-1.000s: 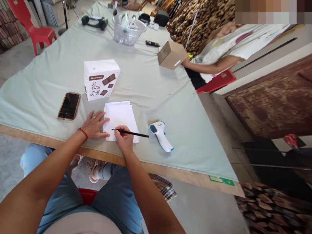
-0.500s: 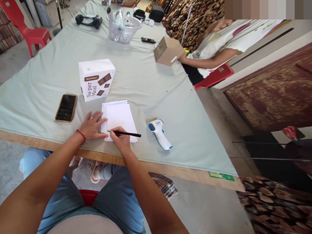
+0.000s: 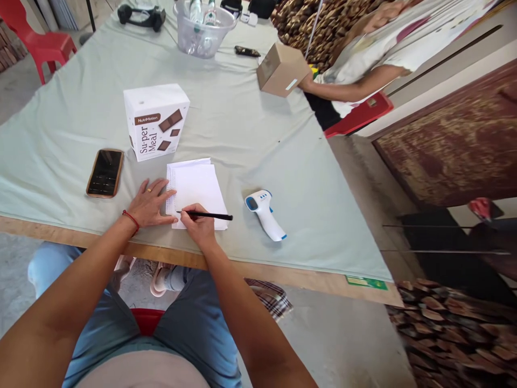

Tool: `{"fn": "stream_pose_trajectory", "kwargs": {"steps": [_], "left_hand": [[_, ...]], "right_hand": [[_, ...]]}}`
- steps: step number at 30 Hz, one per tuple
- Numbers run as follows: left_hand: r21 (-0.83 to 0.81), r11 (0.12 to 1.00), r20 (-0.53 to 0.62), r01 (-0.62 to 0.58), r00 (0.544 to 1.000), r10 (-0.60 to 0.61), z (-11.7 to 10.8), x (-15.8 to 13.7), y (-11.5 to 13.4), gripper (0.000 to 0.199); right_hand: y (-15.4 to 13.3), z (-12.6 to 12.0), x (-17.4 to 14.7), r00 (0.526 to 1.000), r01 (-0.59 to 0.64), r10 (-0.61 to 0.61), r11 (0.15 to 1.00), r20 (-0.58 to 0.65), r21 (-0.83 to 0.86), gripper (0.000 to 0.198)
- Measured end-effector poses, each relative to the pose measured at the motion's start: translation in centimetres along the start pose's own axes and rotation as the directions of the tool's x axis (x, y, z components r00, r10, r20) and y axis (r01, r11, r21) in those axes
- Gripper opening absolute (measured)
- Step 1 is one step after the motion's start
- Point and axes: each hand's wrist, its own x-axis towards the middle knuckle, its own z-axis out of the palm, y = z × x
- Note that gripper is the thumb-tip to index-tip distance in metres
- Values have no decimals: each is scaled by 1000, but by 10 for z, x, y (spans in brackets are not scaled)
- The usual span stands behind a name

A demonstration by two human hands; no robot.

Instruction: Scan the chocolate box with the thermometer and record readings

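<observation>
White sheets of paper (image 3: 197, 188) lie near the table's front edge, with small writing along their left side. My left hand (image 3: 150, 206) rests with fingers spread, its fingertips on the paper's left edge. In my right hand (image 3: 199, 226) is a slim black pen (image 3: 214, 216), its tip on the lower left of the top sheet. Behind the paper stands a white box printed "Su-per Meal" (image 3: 156, 121). A phone (image 3: 105, 173) with a dark screen lies left of my left hand. To the right of the paper is a white and blue infrared thermometer (image 3: 266, 214).
A clear plastic basket (image 3: 202, 40) holding bottles stands at the far end, with a dark handset-like object (image 3: 141, 17) to its left. On the right, another person's hand touches a cardboard box (image 3: 283, 70). Red chairs (image 3: 46, 46) stand beyond the table.
The whole view has shifted slightly, so the table's things sit higher in the picture. My right hand still holds the pen at the paper's left side; my left hand stays on its edge.
</observation>
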Motion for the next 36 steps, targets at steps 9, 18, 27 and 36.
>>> {"fn": "stream_pose_trajectory", "kwargs": {"steps": [9, 18, 27, 36], "left_hand": [[-2, 1000, 4, 5, 1000, -5, -1, -1, 1, 76], [-6, 1000, -3, 0, 1000, 0, 0, -1, 1, 75], [5, 1000, 4, 1, 1000, -1, -1, -1, 1, 74], [4, 1000, 13, 7, 1000, -7, -2, -1, 1, 71]], "right_hand": [[1, 1, 0, 1000, 1, -1, 1000, 9, -19, 11], [9, 1, 0, 1000, 20, -20, 998, 15, -57, 9], [7, 1, -1, 999, 26, -24, 998, 33, -63, 10], [6, 1, -1, 999, 16, -13, 997, 40, -71, 11]]}}
